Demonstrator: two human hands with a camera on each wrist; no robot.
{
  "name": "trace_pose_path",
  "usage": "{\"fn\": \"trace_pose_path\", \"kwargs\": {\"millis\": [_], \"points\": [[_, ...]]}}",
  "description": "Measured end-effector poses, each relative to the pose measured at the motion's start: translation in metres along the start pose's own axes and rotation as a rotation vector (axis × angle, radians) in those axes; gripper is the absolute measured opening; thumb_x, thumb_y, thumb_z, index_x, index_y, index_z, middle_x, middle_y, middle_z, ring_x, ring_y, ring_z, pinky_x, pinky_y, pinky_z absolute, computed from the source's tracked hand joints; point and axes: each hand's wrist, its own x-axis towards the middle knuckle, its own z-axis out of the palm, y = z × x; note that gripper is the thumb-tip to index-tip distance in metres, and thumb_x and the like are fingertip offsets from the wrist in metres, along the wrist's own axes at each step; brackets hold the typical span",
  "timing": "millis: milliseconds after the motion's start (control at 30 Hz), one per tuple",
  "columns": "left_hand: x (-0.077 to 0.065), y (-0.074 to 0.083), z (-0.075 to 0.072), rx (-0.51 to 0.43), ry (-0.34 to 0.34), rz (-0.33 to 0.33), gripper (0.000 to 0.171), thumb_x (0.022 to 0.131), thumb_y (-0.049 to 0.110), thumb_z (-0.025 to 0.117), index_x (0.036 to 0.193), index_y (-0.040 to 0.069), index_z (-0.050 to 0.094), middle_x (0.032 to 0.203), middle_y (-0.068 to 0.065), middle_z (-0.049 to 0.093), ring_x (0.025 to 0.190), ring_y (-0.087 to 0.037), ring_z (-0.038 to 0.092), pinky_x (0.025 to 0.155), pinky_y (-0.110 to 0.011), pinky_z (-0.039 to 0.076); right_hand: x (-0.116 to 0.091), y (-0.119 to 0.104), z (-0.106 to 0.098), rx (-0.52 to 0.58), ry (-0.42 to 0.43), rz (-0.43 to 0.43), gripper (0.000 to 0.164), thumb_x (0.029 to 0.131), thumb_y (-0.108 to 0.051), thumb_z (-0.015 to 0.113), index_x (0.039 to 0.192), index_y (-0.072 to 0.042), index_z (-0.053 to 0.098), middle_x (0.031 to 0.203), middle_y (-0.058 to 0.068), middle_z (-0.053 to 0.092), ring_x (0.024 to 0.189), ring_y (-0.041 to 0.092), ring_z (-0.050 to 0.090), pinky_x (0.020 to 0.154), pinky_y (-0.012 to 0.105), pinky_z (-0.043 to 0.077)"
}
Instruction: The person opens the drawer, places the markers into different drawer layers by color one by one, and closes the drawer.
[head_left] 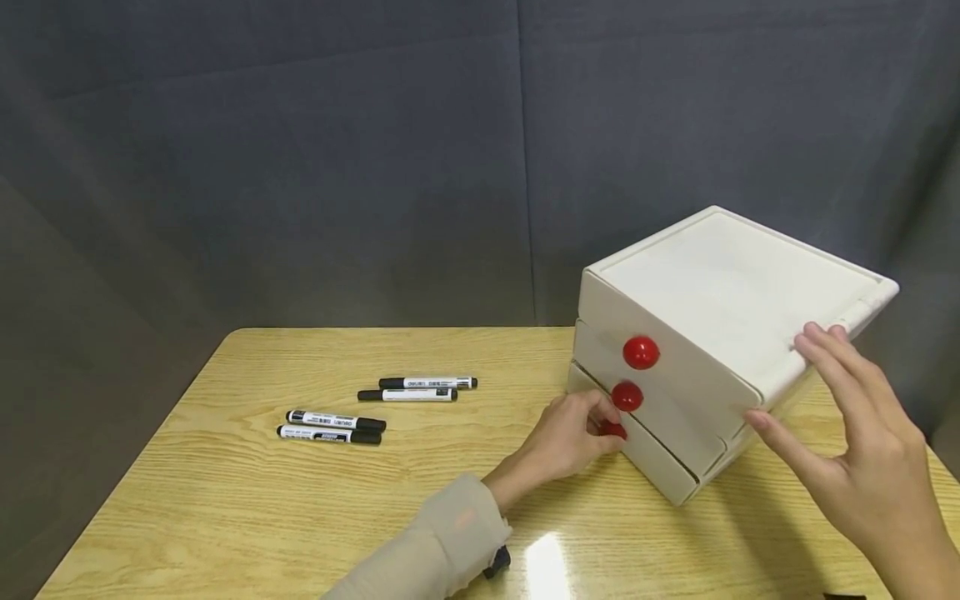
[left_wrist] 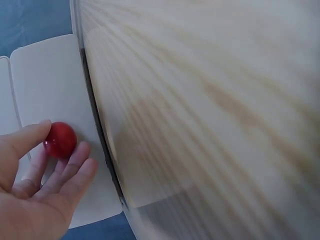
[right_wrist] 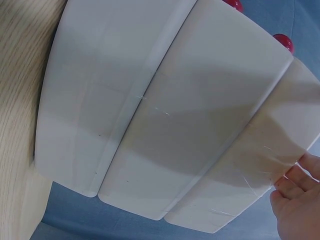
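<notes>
A white three-drawer cabinet [head_left: 738, 283] stands at an angle on the right of the table, with a round red knob on each drawer front. In the head view, my left hand [head_left: 566, 437] is at the lowest drawer, its thumb and fingers round the bottom red knob [head_left: 613, 430]. The left wrist view has the same knob [left_wrist: 61, 141] between the thumb and fingers of that hand [left_wrist: 42, 200]. My right hand [head_left: 877, 442] rests on the cabinet's upper right edge, fingers fairly straight. Seen from the right wrist, that hand [right_wrist: 299, 197] touches the top edge beside the cabinet's side [right_wrist: 195, 115].
Several black-and-white markers lie in two pairs on the wooden table [head_left: 247, 517]: one pair, with a marker [head_left: 408, 395], farther back, the other, with a marker [head_left: 330, 434], nearer on the left. A dark grey curtain [head_left: 337, 167] hangs behind the table.
</notes>
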Motion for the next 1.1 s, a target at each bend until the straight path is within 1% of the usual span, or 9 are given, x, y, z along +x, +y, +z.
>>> {"fn": "trace_pose_path", "kwargs": {"millis": [133,267,500,867,1100], "points": [[-0.006,-0.001,-0.005,0.004,-0.012,-0.009,0.013,0.086,0.014,0.078,0.094,0.011,0.069,0.093,0.004,0.068,0.079,-0.001,0.058,0.073,-0.012,0.048,0.000,-0.001,0.000,0.000,0.001,0.001,0.089,0.084,-0.071,0.060,0.132,0.003,0.060,0.139,0.020,0.058,0.144,0.019,0.041,0.117,0.013,0.028],[-0.013,-0.001,-0.010,-0.003,-0.023,-0.031,0.014,0.084,0.013,0.080,0.092,0.012,0.069,0.089,0.005,0.067,0.079,-0.001,0.057,0.074,-0.013,0.048,0.001,-0.001,0.000,0.002,0.005,0.006,0.089,0.083,-0.072,0.060,0.132,0.003,0.060,0.139,0.020,0.058,0.144,0.018,0.041,0.117,0.012,0.028],[-0.022,-0.003,-0.016,-0.041,-0.038,-0.065,0.015,0.084,0.013,0.080,0.093,0.012,0.068,0.091,0.005,0.068,0.079,-0.001,0.058,0.075,-0.013,0.049,0.001,-0.002,0.000,0.004,0.007,0.012,0.090,0.083,-0.072,0.060,0.131,0.003,0.060,0.139,0.020,0.058,0.144,0.018,0.041,0.116,0.012,0.028],[-0.032,-0.008,-0.023,-0.048,-0.050,-0.079,0.017,0.083,0.014,0.080,0.095,0.012,0.068,0.091,0.005,0.066,0.078,-0.001,0.060,0.074,-0.014,0.051,0.001,-0.001,0.000,0.002,0.003,0.034,0.091,0.081,-0.074,0.060,0.132,0.002,0.061,0.139,0.019,0.058,0.144,0.018,0.041,0.116,0.011,0.028],[-0.040,-0.012,-0.027,-0.094,-0.066,-0.098,0.018,0.083,0.011,0.080,0.095,0.011,0.067,0.092,0.004,0.066,0.079,-0.001,0.061,0.072,-0.014,0.052,0.001,-0.001,0.000,0.001,0.007,0.023,0.090,0.082,-0.073,0.060,0.131,0.003,0.061,0.139,0.020,0.059,0.144,0.017,0.041,0.116,0.011,0.028]]}}
